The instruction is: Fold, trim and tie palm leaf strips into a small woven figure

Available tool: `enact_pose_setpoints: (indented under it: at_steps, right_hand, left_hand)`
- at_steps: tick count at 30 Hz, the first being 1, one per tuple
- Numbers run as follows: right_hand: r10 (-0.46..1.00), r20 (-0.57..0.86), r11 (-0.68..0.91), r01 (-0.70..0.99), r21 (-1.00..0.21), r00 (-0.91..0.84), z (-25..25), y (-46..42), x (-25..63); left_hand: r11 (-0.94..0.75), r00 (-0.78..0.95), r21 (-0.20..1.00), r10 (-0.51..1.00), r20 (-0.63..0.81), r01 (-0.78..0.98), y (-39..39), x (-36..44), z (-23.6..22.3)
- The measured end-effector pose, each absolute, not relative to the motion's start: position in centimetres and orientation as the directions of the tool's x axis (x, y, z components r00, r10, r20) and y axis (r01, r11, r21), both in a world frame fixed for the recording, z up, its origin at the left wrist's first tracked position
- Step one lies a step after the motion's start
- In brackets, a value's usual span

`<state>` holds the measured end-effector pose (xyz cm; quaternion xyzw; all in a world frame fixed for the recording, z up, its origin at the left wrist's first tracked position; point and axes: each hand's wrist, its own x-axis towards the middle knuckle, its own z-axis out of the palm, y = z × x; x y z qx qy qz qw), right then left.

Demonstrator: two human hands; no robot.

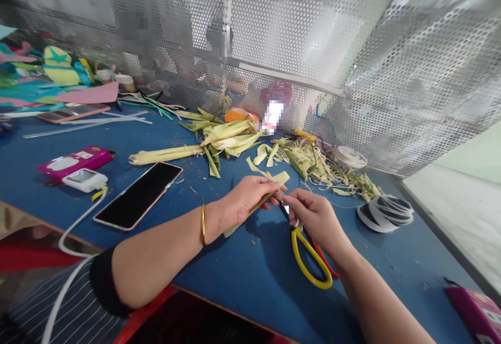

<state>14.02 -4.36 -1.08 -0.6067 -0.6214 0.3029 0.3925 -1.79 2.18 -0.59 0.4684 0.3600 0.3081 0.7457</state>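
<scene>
My left hand (pixel 245 198), with a gold bangle at its wrist, is closed on a pale green corn husk strip (pixel 281 178). The strip runs under the palm and comes out again below the wrist. Close against it, my right hand (pixel 313 213) pinches at the husk's edge with thumb and forefinger. Scissors (pixel 311 260) with one yellow and one red handle loop are tucked in the same hand, handles hanging toward me. Part of the blades shows between the hands; the rest is hidden by the fingers.
A pile of corn husks (pixel 230 138) and shredded husk scraps (pixel 317 164) lie behind the hands. A black phone (pixel 139 195), a magenta device (pixel 76 162) and a white cable (pixel 74 229) are left. Coiled white strip (pixel 385 213) sits right. Perforated metal panels (pixel 289 31) stand behind.
</scene>
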Motion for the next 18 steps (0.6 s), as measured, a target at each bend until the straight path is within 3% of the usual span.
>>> enact_pose_setpoints:
  at_steps: [6,12,18]
  right_hand:
    - [0.979,0.202,0.152,0.613,-0.775,0.013,-1.18,-4.62,14.08]
    - [0.967,0.217,0.107,0.559,-0.822,0.134,-1.26,-4.24,13.73]
    - [0.941,0.212,0.048,0.518,-0.854,0.263,-1.50,-4.43,13.22]
  left_hand:
    - [0.357,0.457,0.926,0.848,-0.266,-0.122,2.02,-1.33,-1.15]
    - [0.465,0.547,0.872,0.774,-0.319,-0.150,2.11,-1.67,-0.65]
    - [0.383,0.515,0.910,0.819,-0.255,-0.158,1.65,-1.14,-0.99]
